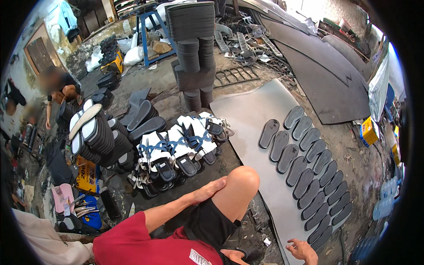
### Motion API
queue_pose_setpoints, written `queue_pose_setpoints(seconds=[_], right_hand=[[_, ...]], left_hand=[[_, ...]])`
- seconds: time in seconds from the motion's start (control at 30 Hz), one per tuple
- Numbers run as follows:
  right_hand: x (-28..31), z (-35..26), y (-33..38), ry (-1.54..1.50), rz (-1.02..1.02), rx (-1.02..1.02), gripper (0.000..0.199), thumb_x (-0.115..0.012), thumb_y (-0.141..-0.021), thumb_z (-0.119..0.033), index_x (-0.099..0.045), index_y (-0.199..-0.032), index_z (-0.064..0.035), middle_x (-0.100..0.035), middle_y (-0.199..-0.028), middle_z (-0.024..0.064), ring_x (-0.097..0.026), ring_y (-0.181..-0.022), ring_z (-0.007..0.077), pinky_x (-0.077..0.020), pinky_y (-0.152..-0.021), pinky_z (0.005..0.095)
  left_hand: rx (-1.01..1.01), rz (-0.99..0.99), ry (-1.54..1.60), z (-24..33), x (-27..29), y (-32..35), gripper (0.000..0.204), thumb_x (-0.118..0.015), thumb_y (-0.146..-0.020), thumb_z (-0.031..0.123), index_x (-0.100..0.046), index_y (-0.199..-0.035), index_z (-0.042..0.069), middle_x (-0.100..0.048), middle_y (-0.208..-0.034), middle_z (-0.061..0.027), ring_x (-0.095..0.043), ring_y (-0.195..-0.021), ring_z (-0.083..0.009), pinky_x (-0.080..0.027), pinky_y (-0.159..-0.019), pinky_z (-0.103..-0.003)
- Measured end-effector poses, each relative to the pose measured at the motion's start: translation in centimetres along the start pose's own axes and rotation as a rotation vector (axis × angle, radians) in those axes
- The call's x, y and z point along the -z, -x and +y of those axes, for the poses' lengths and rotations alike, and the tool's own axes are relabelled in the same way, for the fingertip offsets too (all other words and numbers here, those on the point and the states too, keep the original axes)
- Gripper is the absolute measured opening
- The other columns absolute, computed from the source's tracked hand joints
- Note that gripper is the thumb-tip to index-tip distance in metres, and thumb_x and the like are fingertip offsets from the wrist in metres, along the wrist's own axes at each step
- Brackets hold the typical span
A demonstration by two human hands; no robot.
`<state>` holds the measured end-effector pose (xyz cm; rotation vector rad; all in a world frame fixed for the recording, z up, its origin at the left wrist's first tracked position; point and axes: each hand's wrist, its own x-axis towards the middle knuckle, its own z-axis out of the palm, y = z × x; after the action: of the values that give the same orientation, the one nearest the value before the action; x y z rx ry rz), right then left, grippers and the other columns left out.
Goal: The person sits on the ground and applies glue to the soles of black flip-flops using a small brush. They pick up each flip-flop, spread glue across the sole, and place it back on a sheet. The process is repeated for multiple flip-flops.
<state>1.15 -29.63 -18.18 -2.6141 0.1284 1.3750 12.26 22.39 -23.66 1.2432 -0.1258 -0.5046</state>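
My left hand point(211, 190) lies flat against the side of my bent knee point(242, 179), holding nothing; its fingertips are partly hidden. Low on the right, my right hand point(303, 251) hovers at the near end of a large grey sheet point(251, 106), with its fingers loosely bent, apart and bare. Just beyond it, dark shoe soles point(316, 216) are laid out on the sheet in two slanting rows. Left of the sheet sits a cluster of black sandals with white and blue straps point(185, 164), the things closest to my left hand.
Stacked soles point(100, 132) stand at the left, and a tall pile of dark soles point(190, 39) rises at the back. Another person point(64, 88) crouches far left. Large dark sheets point(318, 70) cover the far right ground. A blue metal stand point(154, 39) is behind.
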Motion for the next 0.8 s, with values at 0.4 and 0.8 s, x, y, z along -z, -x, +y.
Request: queue_pose_setpoints(seconds=[0.4,0.8], right_hand=[[-3.0,2.9,-1.2,0.069,0.044,0.103,0.044,-0.061,-0.109,-0.038,-0.062,-0.148,-0.0169,-0.078,-0.117,0.0249,-0.075,-0.110,0.0452,-0.0597,-0.094,0.0545],[-0.9,0.7,1.4,-0.005,0.049,0.004,0.053,-0.066,-0.104,-0.051,-0.067,-0.144,-0.0158,-0.080,-0.121,0.0203,-0.076,-0.113,0.0406,-0.0587,-0.100,0.0492]], left_hand=[[0.420,-0.077,0.367,-1.5,1.4,0.5,0.094,-0.053,-0.106,0.073,-0.044,-0.166,0.001,-0.051,-0.167,-0.0150,-0.054,-0.149,-0.0237,-0.048,-0.122,-0.040],[0.474,-0.209,0.315,-6.3,4.9,-1.6,0.112,-0.055,-0.093,0.089,-0.042,-0.169,0.008,-0.047,-0.171,-0.0135,-0.047,-0.155,-0.0284,-0.043,-0.126,-0.050]])
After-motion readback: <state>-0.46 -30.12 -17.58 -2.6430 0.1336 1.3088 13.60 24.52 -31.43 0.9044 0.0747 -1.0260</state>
